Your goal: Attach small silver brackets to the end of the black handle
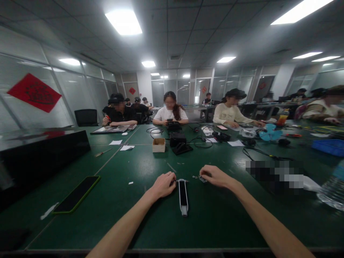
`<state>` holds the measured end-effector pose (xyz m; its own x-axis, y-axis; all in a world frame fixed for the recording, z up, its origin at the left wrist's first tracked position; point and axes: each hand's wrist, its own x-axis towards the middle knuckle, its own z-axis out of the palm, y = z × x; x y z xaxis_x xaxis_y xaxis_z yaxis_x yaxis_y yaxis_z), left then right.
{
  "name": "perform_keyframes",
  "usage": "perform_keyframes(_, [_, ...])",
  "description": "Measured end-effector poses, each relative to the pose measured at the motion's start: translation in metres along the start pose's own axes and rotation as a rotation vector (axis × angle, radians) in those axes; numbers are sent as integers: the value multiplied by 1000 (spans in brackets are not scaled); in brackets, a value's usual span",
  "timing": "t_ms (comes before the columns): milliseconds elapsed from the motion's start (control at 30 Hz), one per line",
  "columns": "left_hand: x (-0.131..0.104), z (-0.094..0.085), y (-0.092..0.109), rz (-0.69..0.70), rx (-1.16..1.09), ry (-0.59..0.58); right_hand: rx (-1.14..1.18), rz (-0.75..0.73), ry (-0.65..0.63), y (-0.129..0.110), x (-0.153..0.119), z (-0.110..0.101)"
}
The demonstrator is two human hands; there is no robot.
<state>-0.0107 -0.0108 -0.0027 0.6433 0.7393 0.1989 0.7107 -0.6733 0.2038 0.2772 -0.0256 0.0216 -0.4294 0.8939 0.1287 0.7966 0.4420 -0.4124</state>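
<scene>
A narrow white-framed device [183,195] with a long black face lies on the green table in front of me. At its upper left end rests my left hand [164,184], fingers curled closed; what they grip, if anything, is hidden. A thin pin-like bit sticks out by those fingertips. To the right of the device, my right hand [215,175] is closed in a pinch on a small grey flat piece [202,179] at the tabletop. Tiny metal bits [195,176] lie just left of that piece.
A phone in a green case [76,195] lies left, a screwdriver [103,152] beyond it. Ahead are a small cardboard box [158,145], black devices and cables. A clear bottle [333,190], blue tray [328,147] and blue fan [270,133] stand right. People sit opposite.
</scene>
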Motion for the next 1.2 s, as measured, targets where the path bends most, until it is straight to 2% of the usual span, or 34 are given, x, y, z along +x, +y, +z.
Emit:
perform_keyframes(167, [0, -1, 1, -1, 0, -6, 85, -116, -13, -25, 8, 23])
perform_keyframes(333, [0, -2, 3, 2, 6, -9, 114, -128, 19, -27, 13, 35])
perform_keyframes(733, [-1, -1, 0, 15, -20, -3, 176, -144, 47, -28, 14, 46])
perform_keyframes(1200, [-1, -1, 0, 11, -30, 3, 314, -81, 136, -33, 14, 55])
